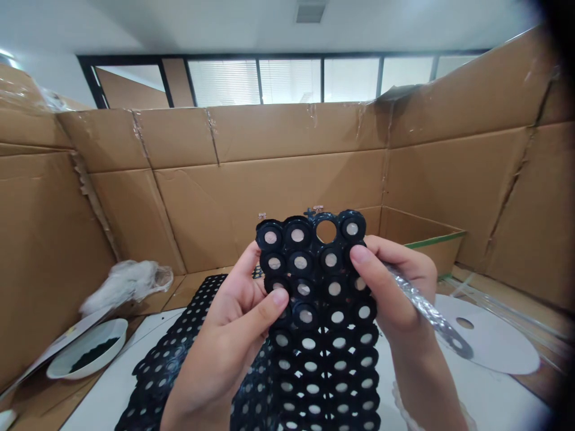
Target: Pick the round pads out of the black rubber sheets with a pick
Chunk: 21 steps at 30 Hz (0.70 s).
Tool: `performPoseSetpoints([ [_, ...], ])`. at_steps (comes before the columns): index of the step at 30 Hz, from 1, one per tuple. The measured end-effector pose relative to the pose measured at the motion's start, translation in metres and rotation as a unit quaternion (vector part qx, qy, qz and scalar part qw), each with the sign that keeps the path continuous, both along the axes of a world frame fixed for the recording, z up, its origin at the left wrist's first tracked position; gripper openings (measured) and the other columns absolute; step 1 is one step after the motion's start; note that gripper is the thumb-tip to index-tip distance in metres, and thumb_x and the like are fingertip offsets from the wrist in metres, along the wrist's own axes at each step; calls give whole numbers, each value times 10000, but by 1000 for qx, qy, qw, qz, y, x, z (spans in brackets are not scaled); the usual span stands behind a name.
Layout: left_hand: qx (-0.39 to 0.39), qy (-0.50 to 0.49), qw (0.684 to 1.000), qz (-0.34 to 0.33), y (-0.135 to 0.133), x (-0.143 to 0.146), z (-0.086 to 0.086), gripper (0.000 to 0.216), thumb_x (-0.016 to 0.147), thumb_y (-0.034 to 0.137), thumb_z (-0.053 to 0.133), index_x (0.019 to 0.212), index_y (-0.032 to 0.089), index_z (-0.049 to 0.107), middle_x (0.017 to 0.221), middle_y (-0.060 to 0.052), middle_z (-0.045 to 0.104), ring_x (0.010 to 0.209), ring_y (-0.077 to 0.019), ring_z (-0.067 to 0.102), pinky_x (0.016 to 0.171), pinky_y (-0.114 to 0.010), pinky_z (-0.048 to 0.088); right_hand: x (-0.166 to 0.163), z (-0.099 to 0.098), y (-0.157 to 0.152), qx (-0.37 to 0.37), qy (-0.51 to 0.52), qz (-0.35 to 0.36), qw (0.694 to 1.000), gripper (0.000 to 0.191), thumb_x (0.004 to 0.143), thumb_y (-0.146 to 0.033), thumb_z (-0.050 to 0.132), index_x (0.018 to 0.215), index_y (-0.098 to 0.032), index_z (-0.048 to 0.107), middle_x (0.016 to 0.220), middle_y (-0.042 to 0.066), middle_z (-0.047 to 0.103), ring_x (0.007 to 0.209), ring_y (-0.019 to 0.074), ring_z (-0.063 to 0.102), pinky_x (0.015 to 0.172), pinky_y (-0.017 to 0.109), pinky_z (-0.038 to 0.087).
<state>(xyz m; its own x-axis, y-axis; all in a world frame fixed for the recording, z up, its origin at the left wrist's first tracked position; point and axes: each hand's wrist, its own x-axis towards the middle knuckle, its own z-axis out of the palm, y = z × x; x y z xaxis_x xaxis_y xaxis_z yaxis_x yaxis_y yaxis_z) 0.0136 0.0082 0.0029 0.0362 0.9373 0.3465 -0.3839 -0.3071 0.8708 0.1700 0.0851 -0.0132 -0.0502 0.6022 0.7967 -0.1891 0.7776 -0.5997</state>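
Fingers of left hand (233, 311) and right hand (395, 287) clamped on black cell holder (318, 299); white table (503, 395), cardboard walls (269, 167) around.

Taped cardboard walls (278, 161) enclose a white desk (507, 401) beneath a row of black-framed windows with pale blinds (290, 81), under a white ceiling with a vent (309, 12), in even daylight.

A grid of round holders (317, 311) stands upright in the middle, the left hand (233, 323) on its left edge and the right hand (395, 287) on its right — a strip (426, 311) runs from the right hand down to the right. Behind and below lies a second grid (179, 353) on the table (112, 389). A bowl (85, 356) sits far left, a bag (128, 281) behind it — a disc (494, 341) lies right, an open box (417, 236) behind that.
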Motion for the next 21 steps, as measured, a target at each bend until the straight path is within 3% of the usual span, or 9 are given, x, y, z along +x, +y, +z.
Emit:
performPoseSetpoints([
  [4, -32, -15, 999, -13, -3, 0, 3, 584, 825, 106, 698, 1361, 276, 537, 760, 11, 703, 700, -140, 678, 666, -212, 526, -4, 0, 4, -17, -6, -7, 1000, 431, 919, -371, 586, 547, -190, 462, 501, -46, 406, 468, 84, 353, 439, 244, 253],
  [8, -61, -25, 998, 19, -4, -1, 5, 585, 794, 141, 742, 1337, 254, 557, 660, 31, 628, 575, -98, 588, 553, -171, 465, -9, 0, 11, -32, -8, -4, 999, 449, 918, -372, 590, 537, -189, 438, 503, -50, 375, 470, 80, 324, 438, 247, 224],
  [12, -75, -16, 996, 45, -3, -1, 7, 612, 778, 171, 760, 1347, 245, 547, 723, 8, 674, 602, -112, 607, 560, -177, 463, -11, 0, 17, -57, -27, 19, 998, 461, 913, -398, 591, 546, -189, 405, 524, -51, 341, 484, 80, 307, 442, 245, 220],
  [17, -70, -9, 996, 49, 1, 0, 7, 693, 788, 221, 752, 1423, 232, 475, 883, -46, 739, 807, -208, 702, 695, -255, 523, -13, 1, 20, -59, -28, 7, 998, 463, 905, -408, 590, 550, -191, 386, 536, -51, 328, 496, 81, 299, 449, 244, 225],
  [21, -73, -15, 995, 61, 2, -1, 7, 669, 773, 180, 755, 1394, 248, 515, 835, -20, 727, 714, -156, 677, 612, -198, 486, -14, 0, 19, -64, -28, 9, 997, 457, 902, -418, 588, 550, -193, 402, 532, -52, 324, 491, 84, 292, 445, 249, 218],
])
